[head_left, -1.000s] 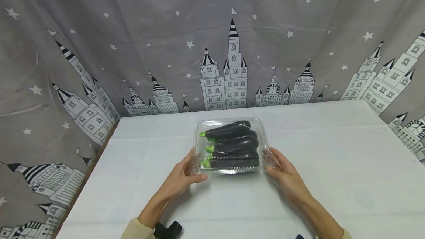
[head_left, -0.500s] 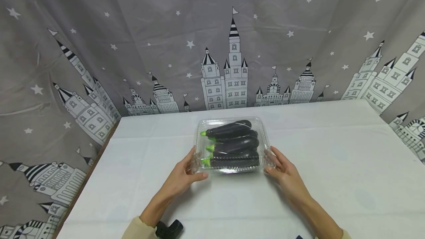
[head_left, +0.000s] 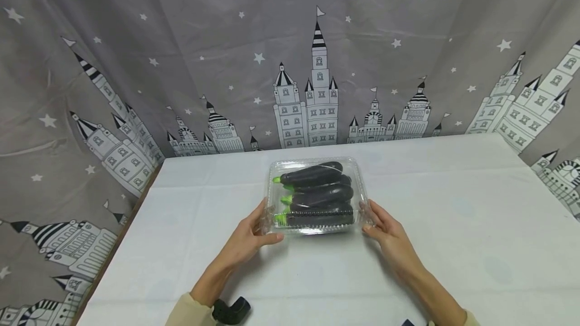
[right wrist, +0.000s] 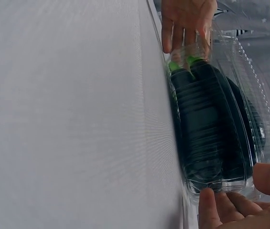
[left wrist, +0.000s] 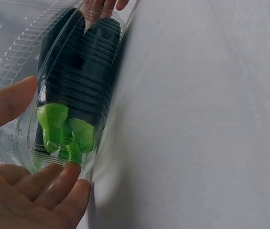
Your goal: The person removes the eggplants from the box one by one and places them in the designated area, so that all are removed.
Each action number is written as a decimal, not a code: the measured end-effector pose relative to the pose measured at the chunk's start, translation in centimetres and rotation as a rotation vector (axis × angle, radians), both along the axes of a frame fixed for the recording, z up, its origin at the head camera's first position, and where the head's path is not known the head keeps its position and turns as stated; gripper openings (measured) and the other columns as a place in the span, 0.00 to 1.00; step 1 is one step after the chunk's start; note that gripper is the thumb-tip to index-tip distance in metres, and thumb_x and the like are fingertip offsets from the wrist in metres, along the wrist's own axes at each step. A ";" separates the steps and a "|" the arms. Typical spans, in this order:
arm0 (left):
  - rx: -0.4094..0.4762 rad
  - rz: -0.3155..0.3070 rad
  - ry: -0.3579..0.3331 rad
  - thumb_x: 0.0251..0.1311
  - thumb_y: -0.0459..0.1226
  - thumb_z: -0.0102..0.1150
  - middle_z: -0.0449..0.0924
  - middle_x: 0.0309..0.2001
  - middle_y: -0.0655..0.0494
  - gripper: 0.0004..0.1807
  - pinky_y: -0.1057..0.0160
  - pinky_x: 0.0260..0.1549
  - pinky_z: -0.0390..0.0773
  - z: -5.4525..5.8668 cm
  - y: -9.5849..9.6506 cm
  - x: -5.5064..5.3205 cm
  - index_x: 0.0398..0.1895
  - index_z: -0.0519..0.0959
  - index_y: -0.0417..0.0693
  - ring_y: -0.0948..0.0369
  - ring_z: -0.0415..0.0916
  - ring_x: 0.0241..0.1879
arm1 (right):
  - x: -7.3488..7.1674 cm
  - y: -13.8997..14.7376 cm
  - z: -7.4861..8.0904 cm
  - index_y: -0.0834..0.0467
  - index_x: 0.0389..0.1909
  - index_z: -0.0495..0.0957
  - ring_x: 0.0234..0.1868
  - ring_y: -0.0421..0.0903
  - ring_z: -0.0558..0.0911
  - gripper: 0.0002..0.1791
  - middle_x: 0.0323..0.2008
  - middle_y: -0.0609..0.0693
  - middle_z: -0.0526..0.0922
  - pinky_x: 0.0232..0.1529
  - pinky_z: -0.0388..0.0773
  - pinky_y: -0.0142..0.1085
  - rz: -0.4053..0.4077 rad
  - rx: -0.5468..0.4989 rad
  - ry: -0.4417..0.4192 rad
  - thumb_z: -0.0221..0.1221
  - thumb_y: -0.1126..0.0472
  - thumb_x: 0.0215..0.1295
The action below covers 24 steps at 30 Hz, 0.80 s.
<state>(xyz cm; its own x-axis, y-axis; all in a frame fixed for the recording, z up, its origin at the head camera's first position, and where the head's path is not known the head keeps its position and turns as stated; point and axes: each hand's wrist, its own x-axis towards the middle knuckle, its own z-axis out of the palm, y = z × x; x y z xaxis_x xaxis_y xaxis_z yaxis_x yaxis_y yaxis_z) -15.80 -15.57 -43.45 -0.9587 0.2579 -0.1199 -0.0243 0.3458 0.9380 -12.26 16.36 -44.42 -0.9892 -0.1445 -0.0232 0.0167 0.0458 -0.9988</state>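
A clear plastic box (head_left: 317, 230) sits over the white-covered counter (head_left: 453, 205), its clear top lying over several dark eggplants (head_left: 321, 196). Whether its whole base touches the cloth cannot be told. The eggplants lie lengthwise across the box, stacked close against one another, their green stem ends (head_left: 286, 200) at the box's left end and their rounded ends at its right.

At the left end of the box is the person's left hand (head_left: 246, 238), open, its fingers fairly straight and touching the end wall, the thumb spread away from them toward the front corner. At the opposite end of the box is the right hand (head_left: 391, 238), also open, with relaxed fingers against the lower end and the thumb by the front corner.

In front of the box, at the left wrist, is a black object (head_left: 233, 311), beside a pale sleeve (head_left: 190, 311). Behind the box and the counter hangs a grey curtain (head_left: 226, 34) printed with white stars and black-and-white castles.
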 end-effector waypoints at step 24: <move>0.054 -0.011 -0.027 0.59 0.35 0.67 0.55 0.74 0.38 0.51 0.43 0.68 0.53 0.0 -0.1 -0.1 0.79 0.45 0.44 0.41 0.55 0.71 | 0.1 -0.9 -0.3 0.71 0.73 0.54 0.69 0.53 0.64 0.30 0.69 0.64 0.64 0.58 0.62 0.21 -0.118 0.065 0.098 0.49 0.70 0.74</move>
<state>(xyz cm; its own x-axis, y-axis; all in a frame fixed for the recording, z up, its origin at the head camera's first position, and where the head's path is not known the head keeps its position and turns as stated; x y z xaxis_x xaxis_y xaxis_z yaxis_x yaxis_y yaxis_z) -15.92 -15.70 -43.45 -0.9525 0.2749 -0.1312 -0.0464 0.2948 0.9544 -12.13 15.50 -44.70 -0.9973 -0.0280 0.0685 -0.0713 0.1134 -0.9910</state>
